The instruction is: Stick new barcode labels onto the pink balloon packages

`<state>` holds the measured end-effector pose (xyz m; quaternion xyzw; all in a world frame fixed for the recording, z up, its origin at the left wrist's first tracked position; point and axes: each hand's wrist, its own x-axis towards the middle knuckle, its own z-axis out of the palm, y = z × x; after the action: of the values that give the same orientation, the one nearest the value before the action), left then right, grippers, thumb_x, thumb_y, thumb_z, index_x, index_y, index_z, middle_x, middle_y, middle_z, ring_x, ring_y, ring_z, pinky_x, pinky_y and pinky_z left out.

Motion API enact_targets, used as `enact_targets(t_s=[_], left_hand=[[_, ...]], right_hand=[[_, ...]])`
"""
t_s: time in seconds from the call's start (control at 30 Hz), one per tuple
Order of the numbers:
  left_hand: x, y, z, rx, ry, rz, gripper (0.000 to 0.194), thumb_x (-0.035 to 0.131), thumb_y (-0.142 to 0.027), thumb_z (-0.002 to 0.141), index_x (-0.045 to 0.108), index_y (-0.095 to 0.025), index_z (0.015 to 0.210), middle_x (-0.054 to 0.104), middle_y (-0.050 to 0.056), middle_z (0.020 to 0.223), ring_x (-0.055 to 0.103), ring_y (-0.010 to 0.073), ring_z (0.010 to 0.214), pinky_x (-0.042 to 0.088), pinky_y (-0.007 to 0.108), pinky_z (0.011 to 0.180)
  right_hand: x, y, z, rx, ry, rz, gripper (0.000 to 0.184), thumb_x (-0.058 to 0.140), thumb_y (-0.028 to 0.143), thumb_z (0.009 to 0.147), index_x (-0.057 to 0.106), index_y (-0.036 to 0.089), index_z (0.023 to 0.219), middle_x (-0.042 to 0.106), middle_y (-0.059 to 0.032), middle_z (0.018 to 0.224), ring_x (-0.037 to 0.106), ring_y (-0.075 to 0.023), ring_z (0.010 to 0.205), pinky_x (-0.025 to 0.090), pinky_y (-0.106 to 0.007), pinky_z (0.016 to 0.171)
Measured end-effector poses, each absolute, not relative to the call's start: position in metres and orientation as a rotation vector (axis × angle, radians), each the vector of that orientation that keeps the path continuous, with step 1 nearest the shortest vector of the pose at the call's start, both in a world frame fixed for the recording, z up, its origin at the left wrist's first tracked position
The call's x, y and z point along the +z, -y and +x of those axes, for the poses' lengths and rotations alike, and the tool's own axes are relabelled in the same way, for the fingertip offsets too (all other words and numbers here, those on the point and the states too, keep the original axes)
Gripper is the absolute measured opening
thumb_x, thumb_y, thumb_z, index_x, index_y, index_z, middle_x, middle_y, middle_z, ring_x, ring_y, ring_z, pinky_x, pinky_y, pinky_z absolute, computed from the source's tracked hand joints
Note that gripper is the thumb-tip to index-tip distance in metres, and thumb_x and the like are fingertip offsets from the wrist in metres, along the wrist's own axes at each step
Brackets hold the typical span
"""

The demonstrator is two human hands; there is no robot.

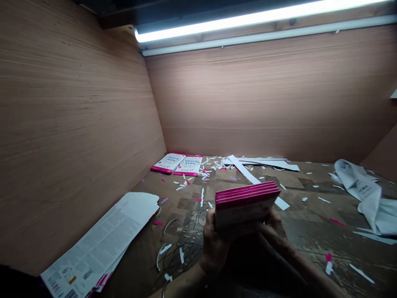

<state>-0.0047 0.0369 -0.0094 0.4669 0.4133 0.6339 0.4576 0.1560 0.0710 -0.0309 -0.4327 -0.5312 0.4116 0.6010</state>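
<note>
A stack of pink-edged flat cards or small packs (245,205) is held upright above the wooden worktop (310,223), near the middle of the view. My left hand (214,244) grips the stack's left lower side with the fingers wrapped round it. My right hand (277,231) closes on its right lower side, mostly hidden behind the stack. Two more pink packs printed with birthday lettering (177,164) lie flat at the back left corner.
Wooden walls close in the left and back; a strip lamp (248,18) runs overhead. Flat printed sheets (102,244) lean at the left wall. White paper strips (257,165), pink and white scraps litter the top. Crumpled newspaper (366,194) lies at the right.
</note>
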Motion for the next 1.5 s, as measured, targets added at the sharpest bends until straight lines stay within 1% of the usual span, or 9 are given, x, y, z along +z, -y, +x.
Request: enact_targets(t_s=[0.07,0.27,0.4,0.57,0.73,1.03,1.2,1.37,1.5], left_hand=[[-0.009,-0.033,-0.006,1.522,-1.031,1.184,0.044,0.076,-0.022,0.058,0.05,-0.02,0.094,0.062,0.0,0.084,0.058,0.0171,0.074,0.05,0.03,0.068],[-0.014,-0.034,-0.008,1.54,-1.048,1.231,0.047,0.075,-0.024,0.061,0.05,-0.02,0.1,0.063,0.002,0.09,0.059,0.0187,0.08,0.05,0.031,0.071],[-0.018,-0.034,-0.01,1.529,-1.075,1.271,0.052,0.075,-0.026,0.061,0.049,-0.02,0.105,0.064,0.003,0.094,0.06,0.0198,0.08,0.051,0.033,0.072],[-0.015,-0.033,-0.011,1.52,-1.109,1.268,0.05,0.075,-0.029,0.061,0.051,-0.02,0.104,0.065,0.004,0.093,0.061,0.0214,0.082,0.051,0.034,0.073],[-0.01,-0.032,-0.01,1.542,-1.141,1.212,0.05,0.077,-0.03,0.057,0.056,-0.02,0.101,0.066,0.005,0.094,0.062,0.0232,0.083,0.051,0.035,0.074],[-0.009,-0.032,-0.009,1.554,-1.143,1.202,0.052,0.076,-0.031,0.057,0.056,-0.019,0.103,0.067,0.006,0.093,0.062,0.0237,0.083,0.052,0.036,0.073],[-0.012,-0.032,-0.01,1.546,-1.146,1.251,0.051,0.075,-0.03,0.059,0.054,-0.019,0.104,0.066,0.005,0.093,0.062,0.0229,0.082,0.052,0.035,0.072],[-0.013,-0.032,-0.011,1.518,-1.165,1.307,0.046,0.073,-0.028,0.063,0.052,-0.02,0.103,0.066,0.004,0.09,0.062,0.0217,0.08,0.051,0.034,0.071],[-0.014,-0.033,-0.011,1.503,-1.175,1.312,0.048,0.073,-0.027,0.063,0.05,-0.02,0.104,0.065,0.003,0.09,0.061,0.0212,0.078,0.051,0.034,0.07]], right_hand=[[-0.038,-0.067,0.155,0.975,1.25,-1.041,0.032,0.07,0.022,0.056,0.053,0.02,0.084,0.06,0.0001,0.073,0.054,-0.0185,0.068,0.046,-0.026,0.057],[-0.043,-0.065,0.154,1.004,1.243,-1.104,0.037,0.07,0.024,0.056,0.051,0.018,0.087,0.062,-0.0046,0.082,0.055,-0.0228,0.074,0.047,-0.031,0.061],[-0.045,-0.064,0.154,0.992,1.252,-1.133,0.035,0.069,0.025,0.056,0.051,0.018,0.085,0.063,-0.004,0.077,0.055,-0.0228,0.071,0.046,-0.031,0.06],[-0.05,-0.064,0.155,0.997,1.255,-1.107,0.037,0.07,0.025,0.057,0.053,0.019,0.088,0.061,-0.0033,0.078,0.055,-0.0236,0.073,0.046,-0.033,0.062],[-0.049,-0.064,0.155,1.02,1.233,-1.11,0.036,0.07,0.025,0.055,0.054,0.019,0.087,0.061,-0.0028,0.075,0.054,-0.0229,0.07,0.046,-0.033,0.061],[-0.05,-0.064,0.155,1.011,1.22,-1.146,0.037,0.071,0.025,0.053,0.055,0.019,0.086,0.06,-0.0008,0.069,0.053,-0.0208,0.065,0.045,-0.03,0.057],[-0.055,-0.065,0.155,0.988,1.225,-1.132,0.039,0.071,0.025,0.055,0.054,0.018,0.089,0.062,-0.0024,0.075,0.055,-0.0224,0.07,0.047,-0.032,0.061],[-0.053,-0.065,0.154,1.015,1.211,-1.121,0.041,0.071,0.024,0.057,0.052,0.019,0.093,0.063,-0.0042,0.084,0.057,-0.025,0.078,0.048,-0.034,0.067],[-0.048,-0.064,0.154,1.042,1.216,-1.111,0.042,0.073,0.025,0.055,0.053,0.019,0.091,0.063,-0.0051,0.082,0.057,-0.0264,0.077,0.048,-0.035,0.065]])
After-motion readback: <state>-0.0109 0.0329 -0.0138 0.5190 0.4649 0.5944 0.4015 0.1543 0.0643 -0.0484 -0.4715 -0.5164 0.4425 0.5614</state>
